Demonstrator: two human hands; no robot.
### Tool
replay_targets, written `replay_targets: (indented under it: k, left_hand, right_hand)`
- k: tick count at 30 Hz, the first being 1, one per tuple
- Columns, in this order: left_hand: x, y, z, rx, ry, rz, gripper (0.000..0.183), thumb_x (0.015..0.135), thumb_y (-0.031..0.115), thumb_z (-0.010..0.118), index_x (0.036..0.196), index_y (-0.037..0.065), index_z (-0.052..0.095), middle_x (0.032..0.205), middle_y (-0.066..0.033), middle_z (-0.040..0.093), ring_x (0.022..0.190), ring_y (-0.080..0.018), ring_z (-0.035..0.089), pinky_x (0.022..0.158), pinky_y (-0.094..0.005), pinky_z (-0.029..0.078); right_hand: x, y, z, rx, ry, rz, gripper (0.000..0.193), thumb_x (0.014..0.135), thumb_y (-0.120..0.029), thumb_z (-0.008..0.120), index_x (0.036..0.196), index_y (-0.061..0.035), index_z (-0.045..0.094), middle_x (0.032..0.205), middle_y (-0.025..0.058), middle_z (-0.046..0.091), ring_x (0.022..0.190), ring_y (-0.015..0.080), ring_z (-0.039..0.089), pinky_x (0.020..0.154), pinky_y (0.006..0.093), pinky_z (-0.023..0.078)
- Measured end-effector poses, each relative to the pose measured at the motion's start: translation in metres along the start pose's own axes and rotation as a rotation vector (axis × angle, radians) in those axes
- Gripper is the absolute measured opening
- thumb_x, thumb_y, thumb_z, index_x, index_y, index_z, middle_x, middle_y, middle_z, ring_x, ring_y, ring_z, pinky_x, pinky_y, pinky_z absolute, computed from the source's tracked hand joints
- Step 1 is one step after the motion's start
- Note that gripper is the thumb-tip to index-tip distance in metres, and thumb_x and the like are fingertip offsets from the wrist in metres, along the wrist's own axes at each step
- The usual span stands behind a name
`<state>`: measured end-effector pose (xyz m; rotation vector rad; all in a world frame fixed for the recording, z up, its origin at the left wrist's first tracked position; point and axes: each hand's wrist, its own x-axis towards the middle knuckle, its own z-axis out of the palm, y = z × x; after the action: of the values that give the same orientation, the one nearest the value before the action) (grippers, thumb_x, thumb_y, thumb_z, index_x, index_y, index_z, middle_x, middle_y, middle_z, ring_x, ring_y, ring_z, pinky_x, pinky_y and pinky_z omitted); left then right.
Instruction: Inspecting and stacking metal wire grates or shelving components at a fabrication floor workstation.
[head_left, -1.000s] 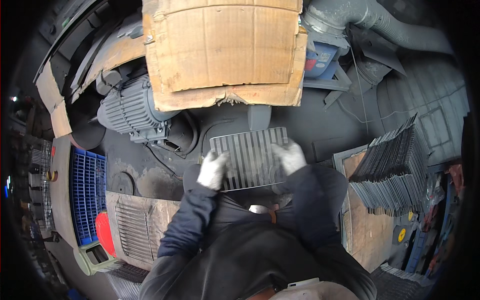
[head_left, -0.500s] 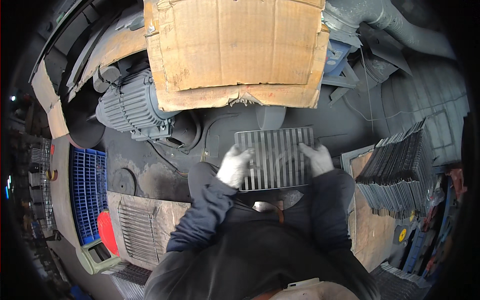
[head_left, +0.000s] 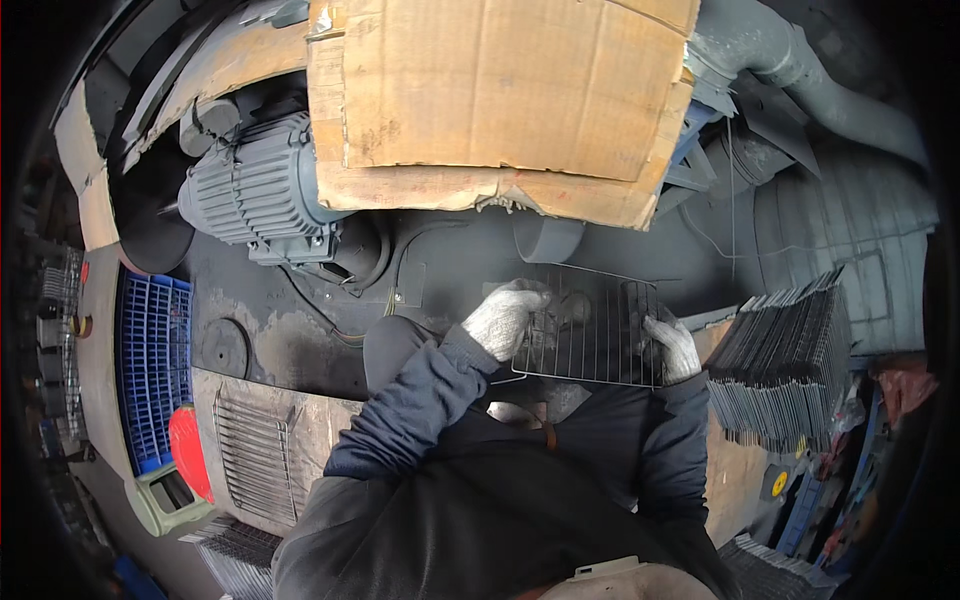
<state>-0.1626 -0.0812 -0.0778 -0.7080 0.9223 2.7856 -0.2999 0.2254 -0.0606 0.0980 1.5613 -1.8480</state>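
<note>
A rectangular wire rack point(head_left: 588, 345) of thin parallel metal rods is held over my lap, just in front of a grey curved belt-like band point(head_left: 552, 240). My left hand point(head_left: 505, 318), in a whitish knit glove, is closed on the rack's left side. My right hand point(head_left: 672, 348), gloved the same way, is closed at its right edge, with the fingertips partly hidden behind the wires. The band shows under the torn edge of a large cardboard sheet point(head_left: 500, 95).
A grey finned motor point(head_left: 250, 190) stands at the left. Stacked wire racks point(head_left: 780, 360) rise on the right. More racks point(head_left: 252, 450) lie on a board at lower left, beside a red round object point(head_left: 190, 452) and a blue plastic crate point(head_left: 158, 370). A grey duct point(head_left: 830, 80) bends across the upper right.
The rack shifts right and its blurred stripes now show as thin, separate wires. My left hand turns, knuckles up, and my right hand moves slightly right and down. The whole view shifts a little.
</note>
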Motion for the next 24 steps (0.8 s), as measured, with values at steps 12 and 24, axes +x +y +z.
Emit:
replay_targets:
  k: [12, 24]
  left_hand:
    - [-0.038, 0.036, -0.056, 0.122, 0.122, 0.022, 0.014, 0.1, 0.011, 0.063, 0.1, -0.001, 0.069, 0.084, -0.0094, 0.068, 0.069, -0.0225, 0.067, 0.065, -0.0373, 0.06]
    - [-0.1, 0.049, -0.09, 0.086, 0.28, 0.078, 0.02, 0.104, 0.012, 0.058, 0.113, -0.005, 0.066, 0.088, -0.0123, 0.072, 0.069, -0.0204, 0.068, 0.063, -0.0355, 0.059]
  right_hand:
    - [0.031, 0.012, 0.084, -0.107, -0.041, 0.094, 0.026, 0.1, -0.015, 0.071, 0.124, -0.0037, 0.07, 0.099, 0.0033, 0.073, 0.084, 0.0141, 0.068, 0.073, 0.0282, 0.054]
    - [0.042, 0.026, 0.134, -0.248, -0.324, 0.073, 0.032, 0.104, -0.01, 0.065, 0.134, 0.0008, 0.066, 0.107, 0.0103, 0.075, 0.083, 0.016, 0.072, 0.07, 0.0315, 0.059]
